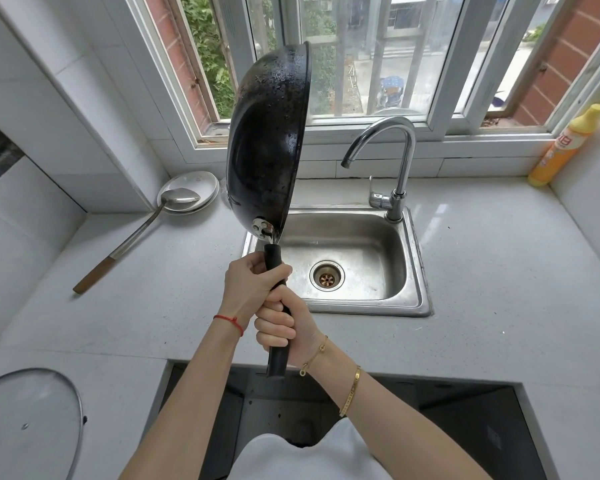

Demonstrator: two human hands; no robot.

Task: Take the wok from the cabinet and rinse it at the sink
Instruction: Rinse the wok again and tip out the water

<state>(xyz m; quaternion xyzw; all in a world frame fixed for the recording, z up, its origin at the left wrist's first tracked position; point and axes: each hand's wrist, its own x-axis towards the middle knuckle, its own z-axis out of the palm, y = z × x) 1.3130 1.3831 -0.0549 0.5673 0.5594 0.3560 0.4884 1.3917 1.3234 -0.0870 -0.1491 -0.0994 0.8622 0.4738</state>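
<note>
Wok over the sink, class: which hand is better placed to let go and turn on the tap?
Probably the right hand: it holds the wok handle on the side nearer the faucet, whose lever sits right of the wok. The left hand would have to cross over.

A home kitchen: a small steel sink (347, 265) with a curved chrome faucet (392, 161) is set into a pale stone counter (499, 289) just beyond the fingers, under a white-framed window (361, 64) facing brick walls and a street. Left of the fingers lie a ladle (142, 233) on plates (191, 188) and a glass lid (32, 420); far right stands a yellow detergent bottle (565, 147)
</note>
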